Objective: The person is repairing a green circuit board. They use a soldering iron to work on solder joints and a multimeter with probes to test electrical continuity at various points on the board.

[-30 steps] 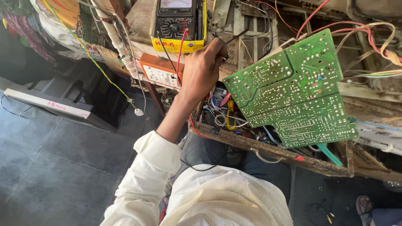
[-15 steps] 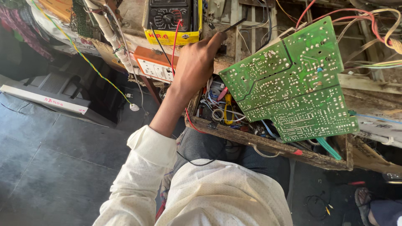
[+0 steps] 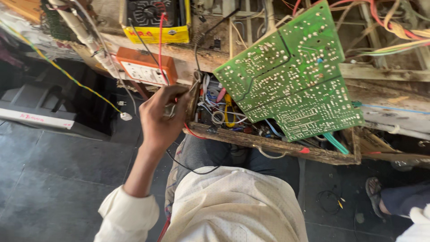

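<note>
My left hand point(image 3: 160, 117) is curled at the left end of an open wooden drawer point(image 3: 277, 147), just below an orange socket box point(image 3: 145, 69). Its fingers close around thin red and black test leads point(image 3: 160, 49) that run up to a yellow and black multimeter point(image 3: 154, 18) on the bench. A small pale object sits in the fingers, too small to identify. To the right of the hand, a large green circuit board point(image 3: 291, 76) stands tilted, solder side towards me, over the drawer. My right hand is out of sight.
The drawer holds tangled wires and small parts point(image 3: 224, 112). Loose cables hang across the cluttered wooden bench point(image 3: 385, 74). A white plug on a yellow-green cord point(image 3: 126, 116) dangles at the left. Another person's sandalled foot point(image 3: 380, 197) rests on the dark tiled floor at the lower right.
My left hand has dropped from beside the multimeter down to the drawer's left end, bringing the leads with it. The view has shifted closer to the bench.
</note>
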